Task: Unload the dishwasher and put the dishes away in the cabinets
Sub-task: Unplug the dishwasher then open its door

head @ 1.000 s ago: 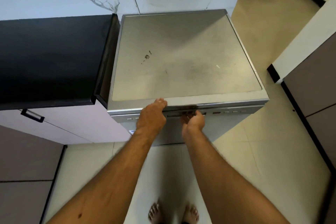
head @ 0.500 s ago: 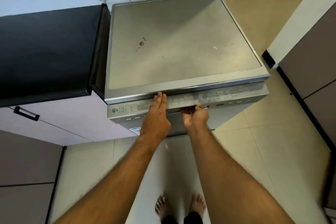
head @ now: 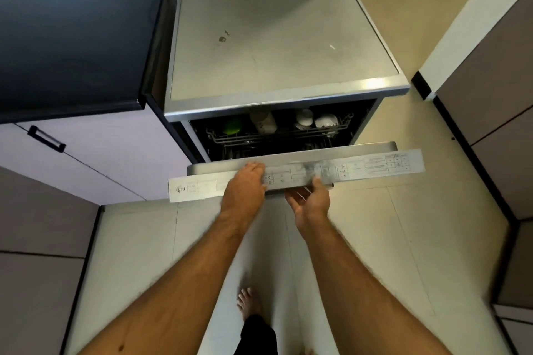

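1. The dishwasher [head: 285, 34] fills the upper centre of the frame, and its door [head: 291, 166] hangs part-way down, its top edge running left to right across the middle of the frame.
2. Your left hand [head: 245, 187] lies flat on the door's top edge, fingers straight and together, pressing rather than gripping.
3. Your right hand [head: 310, 200] sits just below and right of it, palm up and fingers loosely curled under the door's front lip; whether they actually hook the handle recess you cannot tell.
4. The dishes lie beyond the door, above your fingers in the frame: in the upper rack [head: 277, 135] sit a green cup [head: 232, 125], a pale tumbler [head: 264, 122] and white cups [head: 315, 119].
5. The rack's long axis runs parallel to the door edge. Your right hand looks nearer the white cups, your left nearer the green one.
6. Judged from here, the door must drop fully before either hand can reach in.
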